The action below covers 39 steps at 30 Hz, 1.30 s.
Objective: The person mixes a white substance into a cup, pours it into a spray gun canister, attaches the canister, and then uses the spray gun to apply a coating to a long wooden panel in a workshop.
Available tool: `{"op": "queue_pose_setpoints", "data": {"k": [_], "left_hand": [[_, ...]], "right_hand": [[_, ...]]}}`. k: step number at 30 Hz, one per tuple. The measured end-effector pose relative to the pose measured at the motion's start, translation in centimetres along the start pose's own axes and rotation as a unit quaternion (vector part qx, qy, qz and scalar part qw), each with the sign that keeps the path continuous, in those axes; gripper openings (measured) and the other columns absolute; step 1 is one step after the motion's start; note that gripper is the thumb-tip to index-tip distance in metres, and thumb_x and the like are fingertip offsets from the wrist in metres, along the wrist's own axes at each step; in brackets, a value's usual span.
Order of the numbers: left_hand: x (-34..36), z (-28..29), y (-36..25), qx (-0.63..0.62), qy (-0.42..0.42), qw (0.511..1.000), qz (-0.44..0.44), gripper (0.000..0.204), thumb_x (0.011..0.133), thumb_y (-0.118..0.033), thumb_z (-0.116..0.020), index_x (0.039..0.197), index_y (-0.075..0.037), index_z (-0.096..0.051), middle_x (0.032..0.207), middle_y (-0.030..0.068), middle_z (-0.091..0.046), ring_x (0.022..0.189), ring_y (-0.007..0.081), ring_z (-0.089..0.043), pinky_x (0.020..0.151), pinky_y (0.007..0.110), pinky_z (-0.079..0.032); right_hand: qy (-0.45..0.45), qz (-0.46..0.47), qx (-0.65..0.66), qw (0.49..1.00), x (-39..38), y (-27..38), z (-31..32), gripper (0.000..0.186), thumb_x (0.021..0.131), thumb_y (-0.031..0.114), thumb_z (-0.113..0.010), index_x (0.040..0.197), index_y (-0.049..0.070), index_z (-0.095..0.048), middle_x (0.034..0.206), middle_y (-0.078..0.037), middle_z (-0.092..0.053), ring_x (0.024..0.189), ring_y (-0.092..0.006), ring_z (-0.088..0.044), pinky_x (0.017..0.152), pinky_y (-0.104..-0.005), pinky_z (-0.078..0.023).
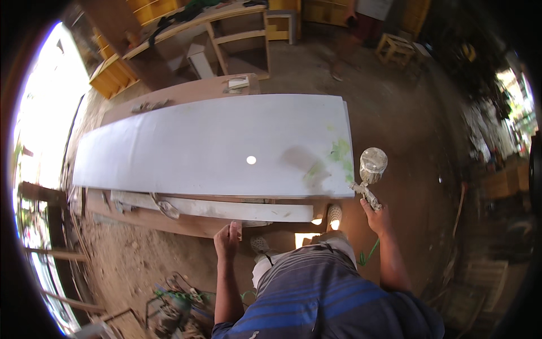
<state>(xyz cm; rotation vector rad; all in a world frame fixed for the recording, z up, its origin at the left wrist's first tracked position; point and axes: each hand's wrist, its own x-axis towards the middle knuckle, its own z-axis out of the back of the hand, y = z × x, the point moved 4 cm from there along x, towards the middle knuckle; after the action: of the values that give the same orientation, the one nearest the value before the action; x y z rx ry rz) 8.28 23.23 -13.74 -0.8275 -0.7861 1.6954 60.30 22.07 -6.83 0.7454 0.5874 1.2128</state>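
My right hand [376,219] is wrapped round the handle of a paint spray gun [368,196], with its cup [373,164] standing on top. The gun's nose is by the near right corner of a long white panel [209,147]. Green smears and a shadow mark the panel's right end, and a small bright spot of light falls near its middle. Curled closed, my left hand [226,242] is at the near edge of the workbench [197,225]; what its fingers hold, if anything, is hidden.
On the bench's near side lie a narrow white strip [243,211] and a looped pale object [165,208]. A small white box [238,83] sits beyond the panel. Wooden cabinet frames [240,42], a stool [395,50] and a person [353,34] are farther back. Green hose [370,252] trails at my right.
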Motion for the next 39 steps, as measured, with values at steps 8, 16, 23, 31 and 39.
{"op": "queue_pose_setpoints", "data": {"k": [8, 16, 23, 31, 39], "left_hand": [[-8.2, -13.1, -6.4, -0.099, -0.114, 0.984, 0.097, 0.044, 0.112, -0.038, -0.064, 0.099, 0.000, -0.082, 0.068, 0.0013, -0.068, 0.065, 0.0083, -0.062, 0.061, 0.029, -0.050], [-13.9, -18.8, -12.1, 0.058, -0.089, 0.987, 0.119, 0.047, 0.110, -0.043, -0.062, 0.092, -0.004, -0.079, 0.072, 0.0138, -0.072, 0.067, 0.0301, -0.074, 0.066, 0.040, -0.056], [-14.5, -18.9, -12.7, 0.077, -0.101, 0.981, 0.144, 0.046, 0.110, -0.044, -0.062, 0.094, -0.005, -0.080, 0.071, 0.0125, -0.073, 0.069, 0.0301, -0.074, 0.067, 0.041, -0.056], [-14.8, -20.9, -13.0, 0.069, -0.109, 0.982, 0.135, 0.049, 0.109, -0.044, -0.063, 0.084, -0.003, -0.074, 0.069, 0.0147, -0.069, 0.065, 0.0336, -0.070, 0.064, 0.043, -0.053], [-15.0, -22.8, -13.1, 0.061, -0.114, 0.983, 0.130, 0.052, 0.108, -0.045, -0.064, 0.080, -0.002, -0.069, 0.068, 0.0161, -0.066, 0.064, 0.0346, -0.068, 0.063, 0.044, -0.051]], "right_hand": [[0.096, 0.051, 0.104, 0.989, 10.5, -7.4, 4.4, 0.040, 0.106, 0.019, -0.073, 0.142, 0.001, -0.068, 0.134, -0.017, -0.075, 0.125, -0.0265, -0.072, 0.104, -0.0393, -0.055], [0.184, 0.091, 0.086, 0.975, 13.5, -9.1, 8.5, 0.042, 0.106, 0.021, -0.071, 0.145, 0.007, -0.067, 0.138, -0.016, -0.074, 0.130, -0.0283, -0.070, 0.107, -0.0393, -0.054], [0.308, 0.062, 0.083, 0.946, 11.3, -10.2, 10.2, 0.042, 0.106, 0.020, -0.072, 0.146, 0.010, -0.068, 0.137, -0.015, -0.075, 0.128, -0.0267, -0.071, 0.106, -0.0391, -0.055], [0.322, 0.055, 0.130, 0.936, 12.1, -11.4, 11.1, 0.042, 0.107, 0.018, -0.071, 0.146, 0.004, -0.066, 0.141, -0.016, -0.072, 0.133, -0.0241, -0.067, 0.108, -0.0387, -0.053], [0.199, 0.118, 0.123, 0.965, 16.3, -12.2, 11.4, 0.043, 0.108, 0.019, -0.068, 0.147, 0.001, -0.064, 0.141, -0.016, -0.073, 0.133, -0.0276, -0.067, 0.111, -0.0395, -0.051]]}}
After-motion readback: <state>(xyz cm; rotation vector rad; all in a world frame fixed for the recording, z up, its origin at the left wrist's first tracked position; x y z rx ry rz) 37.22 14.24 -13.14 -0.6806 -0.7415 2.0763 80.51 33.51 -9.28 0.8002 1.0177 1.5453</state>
